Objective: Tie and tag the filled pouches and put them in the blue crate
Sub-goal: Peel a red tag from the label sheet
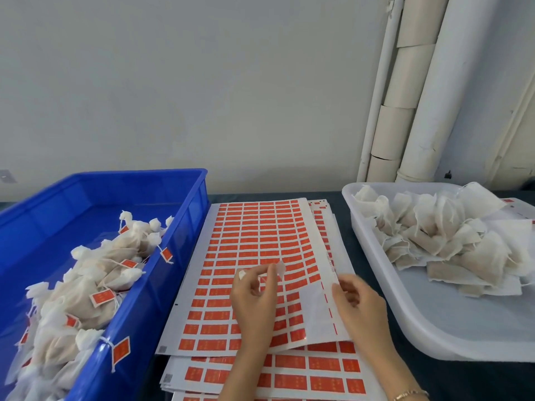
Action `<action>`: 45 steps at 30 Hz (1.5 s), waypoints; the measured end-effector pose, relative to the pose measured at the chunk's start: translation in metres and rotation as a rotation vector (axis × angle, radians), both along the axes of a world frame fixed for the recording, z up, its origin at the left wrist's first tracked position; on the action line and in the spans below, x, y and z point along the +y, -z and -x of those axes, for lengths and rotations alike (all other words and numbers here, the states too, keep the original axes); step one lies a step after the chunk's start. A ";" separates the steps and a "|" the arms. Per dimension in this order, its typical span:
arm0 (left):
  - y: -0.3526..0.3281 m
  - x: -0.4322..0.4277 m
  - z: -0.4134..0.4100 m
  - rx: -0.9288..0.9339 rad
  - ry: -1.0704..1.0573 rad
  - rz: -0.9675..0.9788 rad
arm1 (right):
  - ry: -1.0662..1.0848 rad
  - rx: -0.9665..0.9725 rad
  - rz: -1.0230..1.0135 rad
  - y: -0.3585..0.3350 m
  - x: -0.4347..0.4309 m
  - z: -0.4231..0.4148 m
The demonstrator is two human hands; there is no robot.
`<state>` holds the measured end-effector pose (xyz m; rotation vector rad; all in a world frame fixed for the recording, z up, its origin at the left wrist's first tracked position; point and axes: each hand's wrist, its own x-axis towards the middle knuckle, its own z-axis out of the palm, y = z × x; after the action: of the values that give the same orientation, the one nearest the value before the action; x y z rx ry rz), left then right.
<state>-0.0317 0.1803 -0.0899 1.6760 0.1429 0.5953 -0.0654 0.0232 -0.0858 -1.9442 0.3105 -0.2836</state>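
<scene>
My left hand (254, 296) hovers over the top sticker sheet (254, 250) of red tags and pinches a small white piece (279, 268) between thumb and fingers; another white bit shows at the knuckles. My right hand (359, 305) is beside it, fingers curled at the sheet's bare right margin; whether they hold anything is hidden. The blue crate (185, 215) on the left holds several tied white pouches with red tags (101, 298). A white tray (434, 328) on the right holds several untagged filled pouches (451, 235).
More sticker sheets (289, 374) are stacked under the top one, toward me. The dark table (362, 256) shows between sheets and tray. White pipes (419, 111) run down the wall at the back right. A bracelet is on my right wrist.
</scene>
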 end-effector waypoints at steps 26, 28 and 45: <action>-0.006 0.001 0.007 0.015 0.658 0.110 | -0.466 0.188 -0.131 0.002 0.017 0.004; -0.006 0.000 0.006 0.011 0.657 0.111 | -0.463 0.196 -0.107 0.004 0.017 0.004; 0.005 -0.001 0.003 0.038 0.594 -0.108 | -0.265 -0.015 -0.739 -0.022 0.005 0.001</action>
<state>-0.0343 0.1790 -0.0945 1.7243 -0.3573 0.1234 -0.0660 0.0284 -0.0640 -1.2308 0.1159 0.0023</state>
